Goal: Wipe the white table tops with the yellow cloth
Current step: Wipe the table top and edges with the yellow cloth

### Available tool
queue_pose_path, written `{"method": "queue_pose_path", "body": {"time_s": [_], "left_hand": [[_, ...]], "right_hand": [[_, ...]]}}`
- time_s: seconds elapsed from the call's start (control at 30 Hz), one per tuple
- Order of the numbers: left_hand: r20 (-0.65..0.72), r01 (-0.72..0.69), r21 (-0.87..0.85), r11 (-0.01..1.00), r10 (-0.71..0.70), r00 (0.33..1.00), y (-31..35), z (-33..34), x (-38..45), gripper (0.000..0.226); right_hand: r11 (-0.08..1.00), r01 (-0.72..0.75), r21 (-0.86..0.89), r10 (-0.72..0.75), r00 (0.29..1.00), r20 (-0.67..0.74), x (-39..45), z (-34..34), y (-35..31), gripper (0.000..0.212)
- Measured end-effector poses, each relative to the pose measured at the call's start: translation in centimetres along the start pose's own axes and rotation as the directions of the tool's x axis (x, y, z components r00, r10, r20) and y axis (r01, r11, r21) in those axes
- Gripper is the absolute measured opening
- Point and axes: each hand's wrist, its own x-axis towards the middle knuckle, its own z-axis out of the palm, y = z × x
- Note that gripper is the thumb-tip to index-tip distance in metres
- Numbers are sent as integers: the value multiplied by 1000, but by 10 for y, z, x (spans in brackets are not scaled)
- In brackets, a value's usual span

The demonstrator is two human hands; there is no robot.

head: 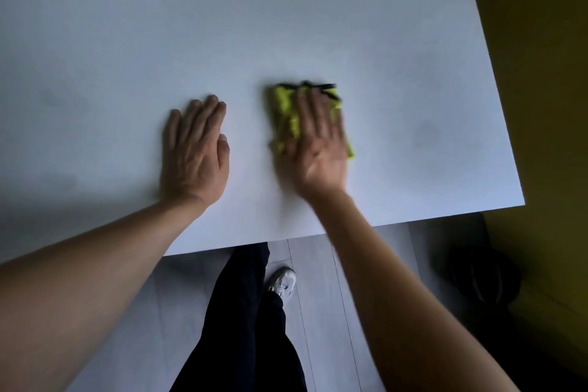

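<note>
— Pressing flat on the yellow cloth (288,114), which hand is shown?

— The right hand (319,143). Its palm and fingers lie spread on top of the cloth, pinning it to the white table top (286,25); nothing is pinched between the fingers. The hand and cloth are blurred.

— Where does the cloth lie?

— Right of the table's centre, nearer the near edge than the far one. It is bunched, with a dark trim showing at its far end, beyond the fingertips. Yellow fabric shows on both sides of the hand.

— And the left hand (195,149)?

— Laid palm down on the bare surface, left of the cloth and apart from it. Its fingers are straight and held close together, the thumb alongside, gripping nothing.

— What lies below the table's near edge?

— A grey floor (321,296), the person's dark trousers (245,312) and one white shoe (283,283). A dark object (477,277) sits at the right, too dim to identify.
</note>
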Motion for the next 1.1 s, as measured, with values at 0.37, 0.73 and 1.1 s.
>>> {"method": "queue_pose_path", "body": {"time_s": [0.37,0.73,1.1], "left_hand": [[-29,8,5,1000,-8,1000,3,3,-1,54],[15,59,53,997,-60,998,10,-11,9,51],[40,15,-33,999,-13,999,5,10,116,59]], "right_hand": [[941,-328,-81,313,936,-163,43,-14,61,67],[1000,24,9,-24,999,24,42,11,-11,66],[901,-425,-91,413,902,-124,104,-22,88,65]]}}
